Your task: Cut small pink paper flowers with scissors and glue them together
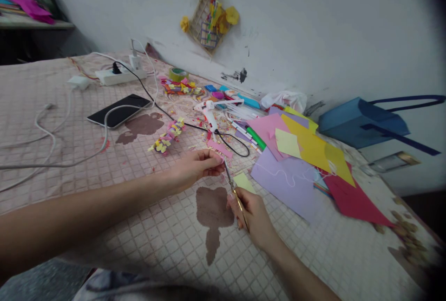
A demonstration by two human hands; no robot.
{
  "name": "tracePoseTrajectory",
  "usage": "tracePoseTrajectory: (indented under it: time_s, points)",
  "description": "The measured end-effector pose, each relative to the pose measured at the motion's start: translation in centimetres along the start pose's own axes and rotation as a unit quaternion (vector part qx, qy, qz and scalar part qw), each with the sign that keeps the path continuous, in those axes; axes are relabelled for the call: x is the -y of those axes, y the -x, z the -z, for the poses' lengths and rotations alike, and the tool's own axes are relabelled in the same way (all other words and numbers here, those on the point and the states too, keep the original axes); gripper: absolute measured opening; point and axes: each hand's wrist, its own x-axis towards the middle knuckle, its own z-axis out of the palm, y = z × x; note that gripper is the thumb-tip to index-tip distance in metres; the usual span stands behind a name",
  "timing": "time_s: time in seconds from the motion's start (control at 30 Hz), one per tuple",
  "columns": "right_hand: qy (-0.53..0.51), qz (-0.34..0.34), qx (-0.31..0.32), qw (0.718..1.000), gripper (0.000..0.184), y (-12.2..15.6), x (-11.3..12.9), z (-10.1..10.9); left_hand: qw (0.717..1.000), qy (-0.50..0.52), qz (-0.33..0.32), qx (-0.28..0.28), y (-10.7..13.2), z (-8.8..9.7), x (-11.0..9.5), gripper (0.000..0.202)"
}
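My right hand (256,217) is closed around the handles of gold-handled scissors (240,206), their blades pointing away from me. At the blade tips, my left hand (200,166) pinches a small pink piece of paper (222,161), mostly hidden by the fingers. Just beyond lies a pink paper strip (221,148) among tiny paper scraps. A pale yellow paper square (244,182) sits beside the scissors. Behind my left hand is a bundle of small yellow, pink and purple paper pieces (167,137). A white glue gun (210,117) with a black cord stands farther back.
Coloured sheets, including a purple sheet (284,185) and a red sheet (355,196), overlap on the right, near a blue bag (362,122). At left are a black tablet-like device (118,111), a power strip (120,76) and loose white cables. Green tape (178,74) lies near the wall.
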Motion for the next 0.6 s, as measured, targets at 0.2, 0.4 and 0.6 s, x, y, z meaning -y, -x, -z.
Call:
tracePoseTrajectory:
  time_s: [0.2,0.4,0.6]
  points:
    - [-0.012,0.0,-0.005,1.0,0.039,-0.06,-0.4,-0.16,1.0,-0.004,0.002,0.004,-0.02,-0.03,-0.03,0.016]
    - [-0.003,0.001,0.003,1.0,0.04,-0.02,-0.22,-0.11,1.0,-0.004,0.002,-0.003,-0.1,-0.02,-0.04,0.018]
    - [-0.005,0.007,-0.003,1.0,0.038,-0.05,-0.16,-0.12,1.0,-0.001,0.004,0.007,-0.12,0.06,0.09,0.017]
